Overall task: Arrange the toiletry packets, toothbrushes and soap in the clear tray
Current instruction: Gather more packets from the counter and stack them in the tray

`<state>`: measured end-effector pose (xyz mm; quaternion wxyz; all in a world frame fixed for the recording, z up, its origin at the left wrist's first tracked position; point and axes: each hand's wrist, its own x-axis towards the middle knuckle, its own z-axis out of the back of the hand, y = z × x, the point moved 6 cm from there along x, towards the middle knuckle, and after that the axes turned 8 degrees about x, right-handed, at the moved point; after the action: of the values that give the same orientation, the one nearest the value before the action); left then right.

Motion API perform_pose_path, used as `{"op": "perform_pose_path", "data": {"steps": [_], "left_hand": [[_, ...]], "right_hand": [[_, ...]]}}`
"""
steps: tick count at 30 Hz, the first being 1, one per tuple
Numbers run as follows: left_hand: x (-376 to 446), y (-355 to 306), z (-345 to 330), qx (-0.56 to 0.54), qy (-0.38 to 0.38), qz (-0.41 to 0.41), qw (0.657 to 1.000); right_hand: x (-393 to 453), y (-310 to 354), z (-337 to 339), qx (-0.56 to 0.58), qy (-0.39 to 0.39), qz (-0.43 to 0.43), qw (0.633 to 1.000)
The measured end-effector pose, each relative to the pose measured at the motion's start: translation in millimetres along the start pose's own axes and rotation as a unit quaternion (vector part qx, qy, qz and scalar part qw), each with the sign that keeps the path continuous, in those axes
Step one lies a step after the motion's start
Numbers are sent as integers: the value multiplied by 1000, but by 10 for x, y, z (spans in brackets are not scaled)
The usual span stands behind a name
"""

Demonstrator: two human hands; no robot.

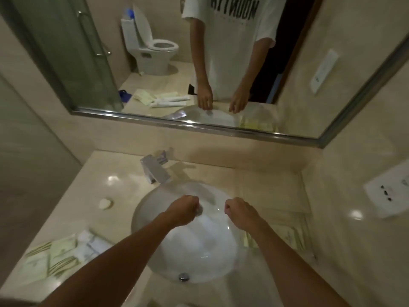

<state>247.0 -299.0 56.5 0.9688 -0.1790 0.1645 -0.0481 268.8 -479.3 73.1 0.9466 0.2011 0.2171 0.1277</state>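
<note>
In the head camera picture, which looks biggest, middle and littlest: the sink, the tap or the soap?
Largest to smallest, as they look:
1. sink
2. tap
3. soap

The sink is also nearer the camera, but the gaps are clear.

Bench (124,171) is a glossy beige, sink (199,247) plain white with a chrome tap (155,169). Packets (51,260) on the left are pale green with darker green stripes, and the soap (105,203) is cream. Reflected shirt (232,41) is white with black lettering.
</note>
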Motion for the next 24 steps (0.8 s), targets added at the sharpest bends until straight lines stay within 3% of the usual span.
{"op": "perform_pose_path", "data": {"steps": [7, 15, 24], "left_hand": [[-808, 1050, 147, -37, -24, 79, 996], [-1657, 2154, 210, -77, -40, 160, 983], [-2388, 3232, 34, -109, -40, 284, 952]], "right_hand": [[64, 1087, -507, 11, 19, 61, 998], [62, 2265, -1206, -26, 115, 123, 985], [111, 3283, -1932, -60, 168, 174, 968]]}}
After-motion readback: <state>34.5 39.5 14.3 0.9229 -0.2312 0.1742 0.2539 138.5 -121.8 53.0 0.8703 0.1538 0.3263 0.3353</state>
